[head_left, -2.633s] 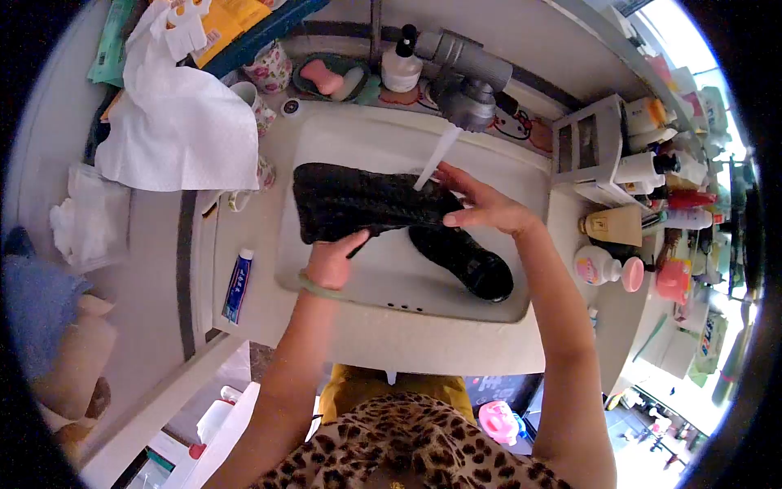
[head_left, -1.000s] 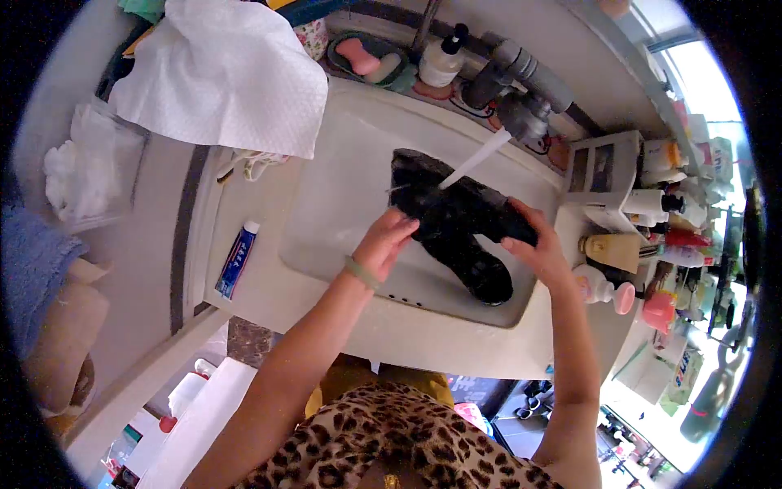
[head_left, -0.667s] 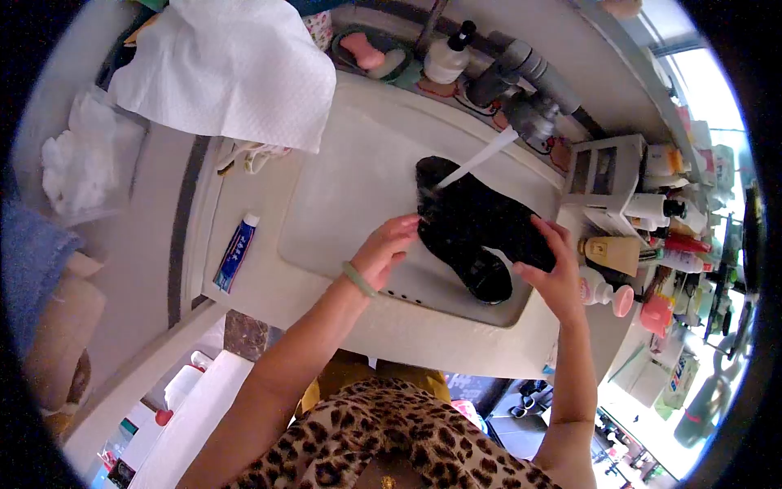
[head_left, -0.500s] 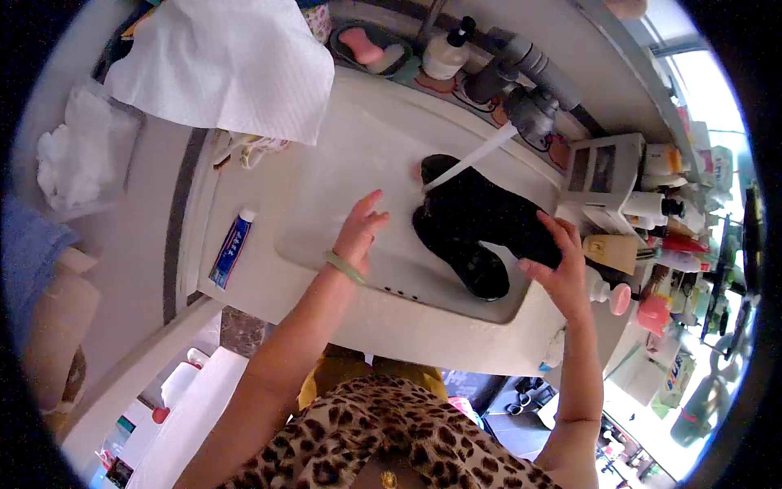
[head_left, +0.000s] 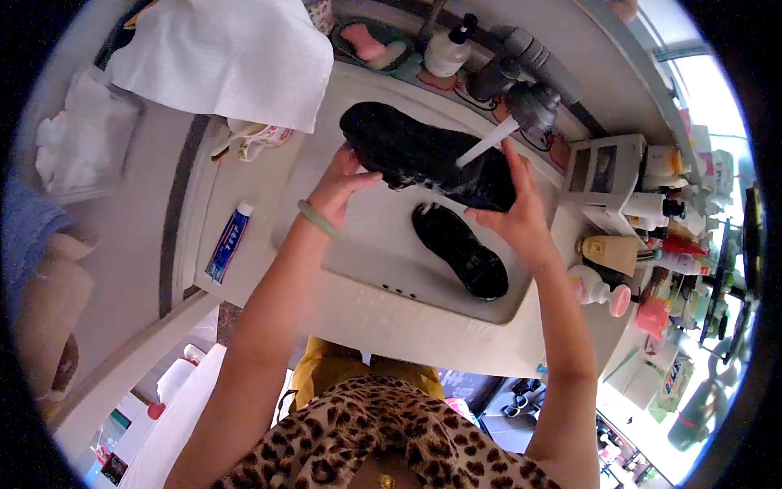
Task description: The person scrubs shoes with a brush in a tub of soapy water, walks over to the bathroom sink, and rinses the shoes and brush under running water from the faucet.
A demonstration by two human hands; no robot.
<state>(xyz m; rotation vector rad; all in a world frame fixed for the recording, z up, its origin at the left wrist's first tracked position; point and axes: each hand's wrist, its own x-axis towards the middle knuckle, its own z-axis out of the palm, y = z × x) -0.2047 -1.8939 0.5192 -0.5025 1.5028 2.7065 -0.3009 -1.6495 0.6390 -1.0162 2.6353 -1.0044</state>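
A wet black shoe [head_left: 407, 151] is held lengthwise over the white sink basin [head_left: 326, 236]. My left hand [head_left: 340, 183] grips its left end from below, thumb on the near side. At the opposite end my right hand [head_left: 517, 204] is closed round the shoe, fingers on the far side and thumb near. Running water [head_left: 489, 143] from the grey faucet [head_left: 531, 106] hits the upper face of the shoe, and pale wet streaks show along its near edge. Below lies a second black shoe-shaped thing [head_left: 460, 251] with a shiny near end, apart from both hands.
A toothpaste tube [head_left: 230, 243] lies on the left rim. Behind the basin stand a soap dish [head_left: 371, 47] and a pump bottle [head_left: 448, 53]. White cloth [head_left: 228, 65] hangs over the back left corner. Crowding the right side are a small drawer unit [head_left: 603, 175] and several bottles.
My left hand has come from empty air to the shoe and now grips it. The shoe has been lifted and turned leftward, away from the second black thing, with my right hand still on it.
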